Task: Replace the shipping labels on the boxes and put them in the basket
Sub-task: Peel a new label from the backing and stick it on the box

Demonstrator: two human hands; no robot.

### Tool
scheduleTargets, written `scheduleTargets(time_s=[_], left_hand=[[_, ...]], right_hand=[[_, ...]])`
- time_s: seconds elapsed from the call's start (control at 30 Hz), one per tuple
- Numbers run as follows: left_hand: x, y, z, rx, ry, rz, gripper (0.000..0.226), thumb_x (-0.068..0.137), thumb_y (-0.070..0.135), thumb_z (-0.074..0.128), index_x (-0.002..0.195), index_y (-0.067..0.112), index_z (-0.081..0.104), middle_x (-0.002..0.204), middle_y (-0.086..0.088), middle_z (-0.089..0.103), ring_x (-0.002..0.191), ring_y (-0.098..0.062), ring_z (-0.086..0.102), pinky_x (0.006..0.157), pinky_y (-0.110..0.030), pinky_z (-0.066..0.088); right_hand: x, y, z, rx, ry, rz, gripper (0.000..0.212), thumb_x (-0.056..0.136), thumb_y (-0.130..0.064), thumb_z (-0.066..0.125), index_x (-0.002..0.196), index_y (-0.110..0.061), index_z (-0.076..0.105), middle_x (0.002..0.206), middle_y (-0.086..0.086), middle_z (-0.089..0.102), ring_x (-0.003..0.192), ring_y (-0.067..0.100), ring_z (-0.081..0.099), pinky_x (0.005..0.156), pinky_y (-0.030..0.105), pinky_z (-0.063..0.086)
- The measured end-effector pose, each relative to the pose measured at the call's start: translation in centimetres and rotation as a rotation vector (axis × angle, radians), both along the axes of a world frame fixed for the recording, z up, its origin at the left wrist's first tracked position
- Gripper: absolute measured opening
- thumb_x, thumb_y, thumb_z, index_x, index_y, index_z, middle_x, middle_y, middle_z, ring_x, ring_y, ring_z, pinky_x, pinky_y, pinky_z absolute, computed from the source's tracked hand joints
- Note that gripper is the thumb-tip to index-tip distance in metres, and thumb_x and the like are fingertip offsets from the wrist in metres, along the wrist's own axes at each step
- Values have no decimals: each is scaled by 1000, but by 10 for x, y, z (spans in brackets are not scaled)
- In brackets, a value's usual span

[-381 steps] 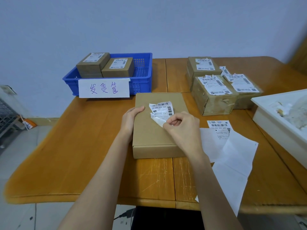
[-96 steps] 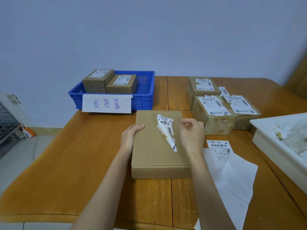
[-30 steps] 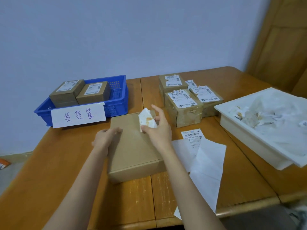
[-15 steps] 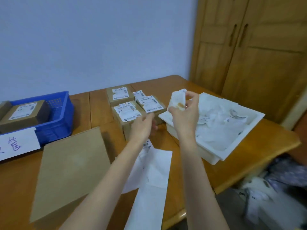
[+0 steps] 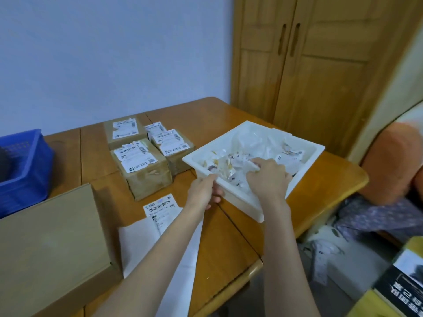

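My right hand [image 5: 267,177] reaches into the white tray [image 5: 306,160] and grips the crumpled old label [image 5: 248,164] among several torn label scraps. My left hand [image 5: 202,193] grips the tray's near-left rim, thumb on top. The flat brown box [image 5: 52,243] lies at the lower left with a bare top. A new barcode label [image 5: 160,205] lies on white backing sheets [image 5: 137,241] between box and tray. Three taped boxes [image 5: 142,165] with worn labels stand behind. The blue basket [image 5: 23,170] sits at the left edge, partly cut off.
The wooden table's [image 5: 229,236] rounded corner ends just right of the tray. Beyond it are wooden cupboard doors [image 5: 304,76], an orange seat [image 5: 393,161] with patterned cloth, and a book [image 5: 400,284] at the lower right.
My view swung right from box to tray. My right hand carried the peeled label from above the tray down into it. My left hand left the box and took the tray's rim.
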State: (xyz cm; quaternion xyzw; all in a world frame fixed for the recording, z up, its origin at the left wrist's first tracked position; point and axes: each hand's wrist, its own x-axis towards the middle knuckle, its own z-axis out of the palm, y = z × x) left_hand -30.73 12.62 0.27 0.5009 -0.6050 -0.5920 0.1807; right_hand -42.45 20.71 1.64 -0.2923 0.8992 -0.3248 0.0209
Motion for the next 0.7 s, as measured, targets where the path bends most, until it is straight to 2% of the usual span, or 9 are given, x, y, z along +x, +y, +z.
scheduleTargets(time_s=[0.07,0.17,0.23,0.37,0.43,0.53,0.63,0.7], left_hand=[[0,-1,0,17,8,7,33,100,38,48,89,12,64,69,3,69,52,-10,54,55,-25,35],[-1,-2,2,26,6,-4,32,100,36,46,85,12,62,69,3,69,53,-10,54,55,-25,35],[-1,-2,3,28,0,-8,32,100,34,46,81,13,61,69,3,69,53,-10,53,55,-25,34],[-2,-3,4,37,-6,-13,32,100,33,46,80,13,61,69,3,68,52,-10,53,56,-25,35],[-1,-2,5,38,-7,-14,32,100,34,46,80,14,61,67,4,68,52,-10,53,57,-26,35],[4,-1,6,27,-1,-10,37,101,38,44,80,14,61,63,5,67,54,-11,53,60,-27,36],[17,-7,9,-10,-2,20,42,102,41,41,76,15,62,65,3,65,54,-12,53,59,-27,35],[29,-14,13,-58,-20,46,40,102,35,41,74,15,61,65,2,63,56,-13,53,57,-26,34]], right_hand=[[3,-1,-3,78,-19,39,39,87,-32,58,127,-32,59,112,1,65,119,25,46,103,39,25],[3,-8,-7,-16,-114,24,42,86,-50,57,117,-23,55,103,0,66,114,22,52,103,40,24],[2,-10,-8,-82,-114,0,42,91,-55,50,109,-18,53,99,1,66,109,24,54,102,42,26],[3,-10,-8,-172,-32,-45,36,97,-53,43,92,-18,51,89,-2,62,98,23,57,103,45,31],[6,-11,-7,-311,1,-73,38,96,-53,44,91,-17,55,90,-4,62,93,20,58,102,46,35],[13,-13,0,-496,58,-86,33,96,-46,50,92,-16,60,96,-4,60,95,17,57,99,41,39],[28,-19,15,-662,55,-1,16,93,-33,59,87,-18,60,94,-5,61,93,13,58,91,41,47],[44,-25,26,-733,-25,121,11,90,-27,62,84,-17,62,88,-8,63,87,6,59,85,32,49]])
